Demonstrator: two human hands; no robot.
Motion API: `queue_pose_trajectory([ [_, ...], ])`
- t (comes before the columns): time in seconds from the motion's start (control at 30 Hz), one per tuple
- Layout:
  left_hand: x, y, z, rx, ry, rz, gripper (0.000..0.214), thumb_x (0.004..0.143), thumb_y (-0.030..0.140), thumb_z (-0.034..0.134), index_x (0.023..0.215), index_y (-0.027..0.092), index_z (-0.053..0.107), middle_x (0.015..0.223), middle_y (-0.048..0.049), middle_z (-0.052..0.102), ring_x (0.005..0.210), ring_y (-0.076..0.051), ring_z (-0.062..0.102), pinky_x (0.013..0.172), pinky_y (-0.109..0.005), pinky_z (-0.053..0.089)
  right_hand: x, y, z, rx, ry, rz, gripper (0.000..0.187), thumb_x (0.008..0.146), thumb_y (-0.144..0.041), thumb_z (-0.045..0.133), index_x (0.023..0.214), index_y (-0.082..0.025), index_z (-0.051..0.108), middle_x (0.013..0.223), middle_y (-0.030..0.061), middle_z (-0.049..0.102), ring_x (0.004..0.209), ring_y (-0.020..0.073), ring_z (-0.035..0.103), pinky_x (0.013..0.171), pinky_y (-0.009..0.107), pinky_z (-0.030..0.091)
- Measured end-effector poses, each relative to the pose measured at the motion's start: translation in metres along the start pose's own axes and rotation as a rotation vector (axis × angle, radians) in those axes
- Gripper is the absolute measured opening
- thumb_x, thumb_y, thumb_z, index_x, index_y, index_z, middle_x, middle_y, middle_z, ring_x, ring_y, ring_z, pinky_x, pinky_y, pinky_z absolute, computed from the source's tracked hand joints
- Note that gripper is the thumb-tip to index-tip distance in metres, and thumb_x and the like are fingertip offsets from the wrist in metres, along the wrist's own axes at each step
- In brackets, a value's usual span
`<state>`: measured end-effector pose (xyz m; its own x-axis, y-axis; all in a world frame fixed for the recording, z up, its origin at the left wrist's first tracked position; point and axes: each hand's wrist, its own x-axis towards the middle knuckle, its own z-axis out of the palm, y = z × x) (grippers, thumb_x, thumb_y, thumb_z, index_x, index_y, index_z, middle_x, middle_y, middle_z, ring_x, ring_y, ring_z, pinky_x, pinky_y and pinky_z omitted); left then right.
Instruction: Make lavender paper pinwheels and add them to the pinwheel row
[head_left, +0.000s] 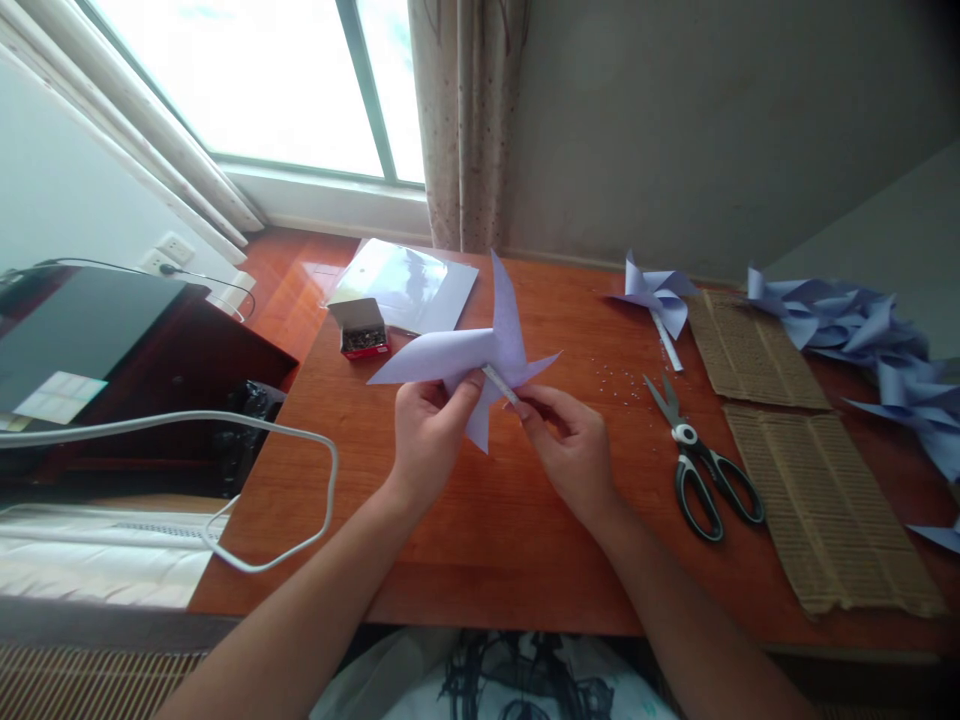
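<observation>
A pale lilac paper pinwheel [457, 350] is held up over the table, its curled blades spread around the middle. My left hand [431, 425] is closed on it, with the thumb pressed near the centre where a thin white paper stick [499, 383] begins. The stick's lower end is pinched between thumb and fingers of my right hand [566, 445]. The fingers of my left hand are partly hidden behind the paper. To the right lie open-bladed scissors [686, 435] with black and white handles. A finished-looking pinwheel [656, 295] on a white stick lies farther back.
A small red box [365, 340] of metal pins stands open by white sheets in a clear sleeve [405, 280]. Two corrugated cardboard pieces [825, 510] lie at right, beside several piled pinwheels [840, 320]. A white cable [330, 490] loops over the table's left edge. Paper bits lie near the scissors.
</observation>
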<state>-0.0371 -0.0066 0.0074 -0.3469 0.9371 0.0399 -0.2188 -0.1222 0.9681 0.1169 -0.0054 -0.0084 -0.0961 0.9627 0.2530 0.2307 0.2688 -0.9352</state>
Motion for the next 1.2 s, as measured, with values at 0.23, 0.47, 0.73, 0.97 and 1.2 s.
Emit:
queue_pose_trajectory([
  [0.23,-0.0036,0.0029,0.0061,0.051,0.011,-0.035,0.022,0.074,0.032,0.086,0.084,0.014,0.079,0.079,-0.0038,0.075,0.071,-0.016,0.065,0.069,-0.025,0.051,-0.0015,0.0004,0.0004,-0.155,0.054,-0.098,0.013,0.094,-0.026,0.066,0.101,-0.023,0.077,0.094,0.0041,0.08,0.079,0.0182,0.073,0.071,0.03,0.057],
  [0.47,-0.0033,0.0042,0.0067,0.158,0.044,-0.033,0.025,0.071,0.034,0.087,0.077,0.012,0.077,0.072,-0.0028,0.073,0.064,-0.014,0.061,0.062,-0.024,0.049,-0.0015,-0.0013,0.0006,-0.215,0.033,-0.166,0.015,0.096,-0.023,0.062,0.101,-0.022,0.076,0.093,0.005,0.079,0.079,0.0184,0.073,0.072,0.031,0.056],
  [0.73,-0.0033,0.0051,0.0056,0.204,0.058,-0.021,0.025,0.071,0.035,0.087,0.075,0.012,0.076,0.068,-0.0014,0.07,0.062,-0.014,0.059,0.06,-0.024,0.047,-0.002,-0.0033,-0.0009,-0.195,0.005,-0.154,0.016,0.097,-0.023,0.06,0.102,-0.026,0.076,0.096,0.0044,0.08,0.087,0.0202,0.074,0.08,0.034,0.058],
  [0.97,-0.0032,0.0033,0.0059,0.186,0.047,-0.02,0.025,0.072,0.035,0.086,0.078,0.012,0.077,0.071,-0.0023,0.072,0.064,-0.015,0.062,0.063,-0.025,0.049,-0.0019,-0.0034,0.0018,-0.241,0.004,-0.16,0.017,0.098,-0.024,0.058,0.101,-0.025,0.075,0.096,0.0058,0.079,0.087,0.0215,0.074,0.08,0.036,0.058],
  [1.2,-0.0045,-0.0003,0.0086,0.07,0.012,-0.029,0.029,0.07,0.03,0.089,0.093,0.015,0.078,0.091,-0.0047,0.078,0.083,-0.018,0.07,0.077,-0.026,0.055,-0.0013,0.0012,0.0033,-0.124,0.03,-0.051,0.018,0.098,-0.03,0.057,0.108,-0.022,0.07,0.099,0.0072,0.078,0.087,0.0208,0.072,0.078,0.034,0.056],
])
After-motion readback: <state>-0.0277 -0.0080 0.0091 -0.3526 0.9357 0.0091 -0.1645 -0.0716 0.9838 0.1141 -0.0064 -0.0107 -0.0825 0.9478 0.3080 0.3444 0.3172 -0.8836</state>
